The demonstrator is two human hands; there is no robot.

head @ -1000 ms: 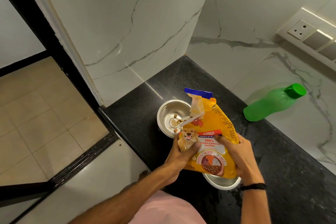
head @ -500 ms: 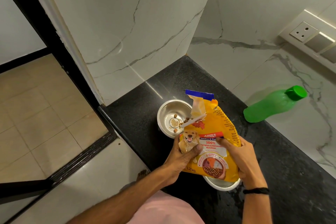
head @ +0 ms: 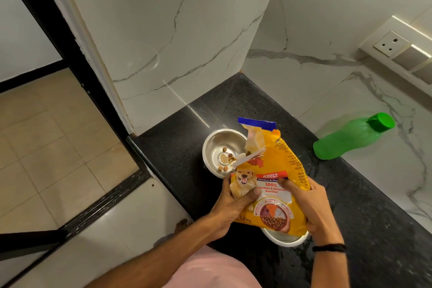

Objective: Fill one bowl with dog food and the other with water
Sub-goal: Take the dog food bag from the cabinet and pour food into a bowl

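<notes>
A yellow dog food bag (head: 273,180) is tilted over the far steel bowl (head: 216,141), its torn opening at the bowl's right rim. A few kibble pieces (head: 225,161) lie in the bottom of that bowl. My left hand (head: 230,203) grips the bag's lower left side, and my right hand (head: 311,203) grips its right side. A second steel bowl (head: 284,239) sits near the counter's front edge, mostly hidden under the bag. A green water bottle (head: 350,137) with its cap on leans against the marble wall at the right.
Both bowls stand on a black granite counter (head: 233,100) in a corner of white marble walls. A switch and socket panel (head: 397,49) is on the right wall. The counter's left edge drops to a tiled floor (head: 46,147).
A few more kibble pieces have dropped into the far bowl. Both hands keep the same hold on the tilted bag, which has barely shifted.
</notes>
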